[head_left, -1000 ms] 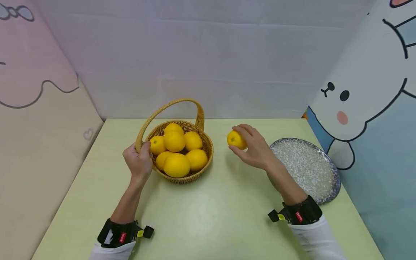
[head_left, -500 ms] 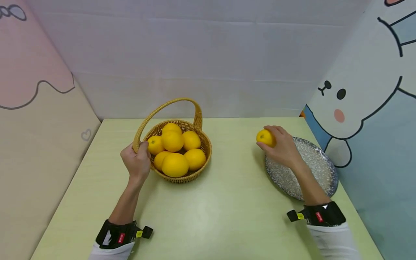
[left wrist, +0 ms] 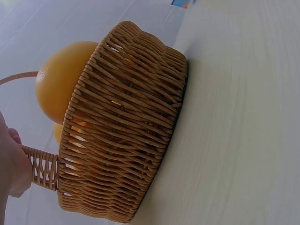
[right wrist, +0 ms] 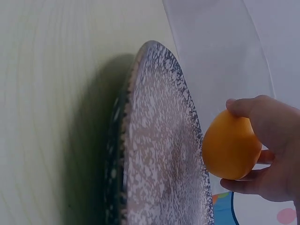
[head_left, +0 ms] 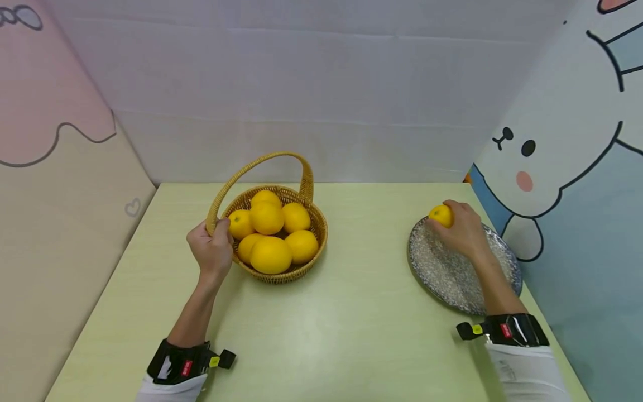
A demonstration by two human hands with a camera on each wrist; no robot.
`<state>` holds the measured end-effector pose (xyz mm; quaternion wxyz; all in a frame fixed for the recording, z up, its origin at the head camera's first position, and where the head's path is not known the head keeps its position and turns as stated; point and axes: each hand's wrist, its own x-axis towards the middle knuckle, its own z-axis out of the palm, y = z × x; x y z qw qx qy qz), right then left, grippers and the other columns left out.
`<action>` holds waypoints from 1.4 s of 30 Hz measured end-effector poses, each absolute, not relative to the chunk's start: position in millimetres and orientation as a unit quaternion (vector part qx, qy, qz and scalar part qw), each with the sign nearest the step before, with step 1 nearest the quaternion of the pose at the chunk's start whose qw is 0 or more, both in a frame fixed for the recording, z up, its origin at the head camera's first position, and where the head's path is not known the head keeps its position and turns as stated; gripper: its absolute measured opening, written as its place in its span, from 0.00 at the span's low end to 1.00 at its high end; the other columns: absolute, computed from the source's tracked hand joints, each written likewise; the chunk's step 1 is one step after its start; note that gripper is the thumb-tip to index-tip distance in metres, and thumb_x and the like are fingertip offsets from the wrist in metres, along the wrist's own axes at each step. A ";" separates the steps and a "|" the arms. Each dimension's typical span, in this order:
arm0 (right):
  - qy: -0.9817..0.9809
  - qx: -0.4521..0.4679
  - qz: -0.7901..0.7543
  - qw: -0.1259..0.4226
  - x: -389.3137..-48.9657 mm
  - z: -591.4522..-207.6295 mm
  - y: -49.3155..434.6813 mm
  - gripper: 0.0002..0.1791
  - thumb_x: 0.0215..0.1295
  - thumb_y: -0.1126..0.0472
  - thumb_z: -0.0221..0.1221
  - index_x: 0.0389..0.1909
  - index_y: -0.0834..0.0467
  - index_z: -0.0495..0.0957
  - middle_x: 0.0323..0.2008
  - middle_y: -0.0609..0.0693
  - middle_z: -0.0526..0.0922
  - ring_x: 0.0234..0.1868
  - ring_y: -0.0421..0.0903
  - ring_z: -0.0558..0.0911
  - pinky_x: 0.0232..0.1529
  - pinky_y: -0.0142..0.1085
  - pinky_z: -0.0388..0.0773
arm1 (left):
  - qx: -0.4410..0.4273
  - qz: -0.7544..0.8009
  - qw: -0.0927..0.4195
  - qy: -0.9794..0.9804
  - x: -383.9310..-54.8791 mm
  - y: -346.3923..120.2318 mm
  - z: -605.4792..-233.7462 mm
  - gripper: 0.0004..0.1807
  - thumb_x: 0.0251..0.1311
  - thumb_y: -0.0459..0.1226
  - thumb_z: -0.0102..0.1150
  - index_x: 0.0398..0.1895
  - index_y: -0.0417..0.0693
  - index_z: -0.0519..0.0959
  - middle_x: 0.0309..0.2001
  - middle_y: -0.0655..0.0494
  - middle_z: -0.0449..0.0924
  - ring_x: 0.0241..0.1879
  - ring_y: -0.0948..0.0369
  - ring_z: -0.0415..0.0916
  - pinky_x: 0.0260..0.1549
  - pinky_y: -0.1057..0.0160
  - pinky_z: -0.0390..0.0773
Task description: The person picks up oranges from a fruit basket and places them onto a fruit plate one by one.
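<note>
My left hand (head_left: 211,251) grips one side of the handle of a wicker basket (head_left: 281,277) on the table. Several yellow lemons (head_left: 271,255) are heaped inside the basket. In the left wrist view, the woven side of the basket (left wrist: 122,126) fills the middle, and the left hand (left wrist: 14,161) shows at the edge. Over the far part of a speckled oval plate (head_left: 437,276), my right hand (head_left: 462,231) holds one lemon (head_left: 441,216) between thumb and fingers. The right wrist view shows this lemon (right wrist: 230,146) just above the plate's surface.
The pale table (head_left: 346,312) runs back to a white wall (head_left: 321,100). A panel with a cartoon face (head_left: 552,151) stands close beyond the plate on the right. On the left is a pink and beige panel (head_left: 55,223).
My right hand has carried the lemon to the right, from the middle of the table to over the plate. My left hand has stayed on the basket handle.
</note>
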<state>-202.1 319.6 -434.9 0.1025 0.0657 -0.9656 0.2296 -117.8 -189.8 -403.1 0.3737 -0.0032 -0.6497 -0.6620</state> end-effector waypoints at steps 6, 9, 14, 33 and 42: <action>-0.971 0.039 0.218 0.089 -204.2 -441.4 330.1 0.39 0.67 0.49 0.65 0.69 0.71 0.66 0.57 0.74 0.70 0.44 0.65 0.72 0.35 0.55 0.75 | -0.004 -0.658 0.374 -0.653 -118.3 -188.2 -403.2 0.24 0.65 0.21 0.48 0.09 0.45 0.65 0.07 0.68 0.62 0.05 0.72 0.55 0.04 0.79 0.52; -0.973 0.036 0.212 0.082 -204.0 -442.8 333.0 0.39 0.67 0.49 0.65 0.69 0.71 0.66 0.56 0.74 0.69 0.43 0.65 0.72 0.34 0.55 0.75 | -0.004 -0.656 0.377 -0.654 -118.8 -187.7 -403.0 0.23 0.64 0.21 0.48 0.09 0.41 0.65 0.07 0.69 0.62 0.05 0.73 0.55 0.04 0.79 0.53; -0.975 0.035 0.208 0.074 -203.8 -444.8 335.0 0.39 0.68 0.49 0.64 0.70 0.71 0.66 0.58 0.75 0.68 0.44 0.66 0.72 0.35 0.57 0.76 | -0.003 -0.652 0.378 -0.657 -119.1 -187.4 -402.7 0.21 0.64 0.21 0.48 0.10 0.30 0.63 0.07 0.69 0.62 0.05 0.73 0.55 0.04 0.79 0.52; -0.987 0.051 0.133 0.078 -206.5 -448.1 325.7 0.37 0.69 0.51 0.63 0.71 0.68 0.66 0.63 0.77 0.64 0.53 0.76 0.68 0.36 0.64 0.76 | -0.003 -0.656 0.375 -0.655 -119.0 -189.7 -404.5 0.24 0.65 0.22 0.48 0.09 0.45 0.65 0.07 0.68 0.61 0.05 0.72 0.54 0.03 0.78 0.51; -0.988 0.056 0.129 0.066 -205.9 -445.1 323.9 0.38 0.71 0.50 0.61 0.73 0.67 0.63 0.65 0.77 0.63 0.55 0.77 0.66 0.38 0.65 0.75 | -0.002 -0.654 0.377 -0.656 -117.1 -189.0 -403.1 0.23 0.65 0.22 0.48 0.10 0.41 0.64 0.07 0.68 0.61 0.06 0.72 0.54 0.04 0.79 0.52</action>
